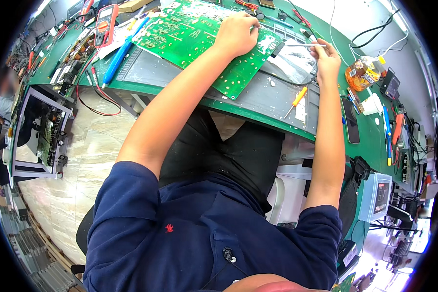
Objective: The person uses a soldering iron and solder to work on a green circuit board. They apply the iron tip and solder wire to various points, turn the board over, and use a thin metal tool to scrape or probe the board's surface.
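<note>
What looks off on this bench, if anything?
Small white flecks litter the flat grey mat, some near the orange-handled screwdriver: they look like loose debris, source unclear. The large green circuit board appears askew to the mat's front edge.

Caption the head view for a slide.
Left hand on green circuit board; right hand holding a slim tool.

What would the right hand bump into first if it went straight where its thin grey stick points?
The thin grey stick in the right hand points left, so it would probably meet the small black block by the green circuit board first. Depth is unclear; it might pass above.
</note>
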The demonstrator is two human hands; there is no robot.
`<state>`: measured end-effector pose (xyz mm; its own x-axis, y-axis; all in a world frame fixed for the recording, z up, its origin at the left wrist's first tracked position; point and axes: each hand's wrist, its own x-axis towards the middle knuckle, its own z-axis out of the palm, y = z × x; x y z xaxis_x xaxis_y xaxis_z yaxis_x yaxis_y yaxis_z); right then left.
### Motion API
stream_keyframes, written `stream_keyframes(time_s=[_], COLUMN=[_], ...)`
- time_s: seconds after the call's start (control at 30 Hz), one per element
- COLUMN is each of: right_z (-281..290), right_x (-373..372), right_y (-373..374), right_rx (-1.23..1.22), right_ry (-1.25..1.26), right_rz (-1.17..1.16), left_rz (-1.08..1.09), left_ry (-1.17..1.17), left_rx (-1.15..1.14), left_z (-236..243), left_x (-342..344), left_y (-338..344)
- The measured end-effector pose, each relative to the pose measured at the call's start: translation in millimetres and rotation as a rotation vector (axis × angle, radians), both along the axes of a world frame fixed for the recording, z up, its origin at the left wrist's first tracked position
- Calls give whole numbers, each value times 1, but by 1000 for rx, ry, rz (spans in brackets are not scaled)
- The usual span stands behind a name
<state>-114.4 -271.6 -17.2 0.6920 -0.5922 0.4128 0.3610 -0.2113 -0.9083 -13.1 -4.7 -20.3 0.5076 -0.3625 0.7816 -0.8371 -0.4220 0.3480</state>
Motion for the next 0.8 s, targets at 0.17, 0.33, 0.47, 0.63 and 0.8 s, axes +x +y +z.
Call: stream_keyframes(time_s=[0.17, 0.33, 0.47, 0.63, 0.8], right_z=[4, 8, 7, 9, 8], right_x=[-2, -6, -7, -7, -7], right_y=[-24, -7, 3, 4, 5], right_rx=[316, 298, 135, 23, 104], right_ry=[-115, -95, 9, 168, 134], right_rz=[17, 293, 221, -6, 14], left_rz=[-6, -2, 12, 17, 14], left_ry=[-39, -41, -50, -43, -28], left_rx=[-13, -2, 20, 27, 32], left_z=[2, 0, 2, 2, 2], left_x=[-2, -2, -4, -4, -4], left_y=[-3, 0, 0, 1, 1])
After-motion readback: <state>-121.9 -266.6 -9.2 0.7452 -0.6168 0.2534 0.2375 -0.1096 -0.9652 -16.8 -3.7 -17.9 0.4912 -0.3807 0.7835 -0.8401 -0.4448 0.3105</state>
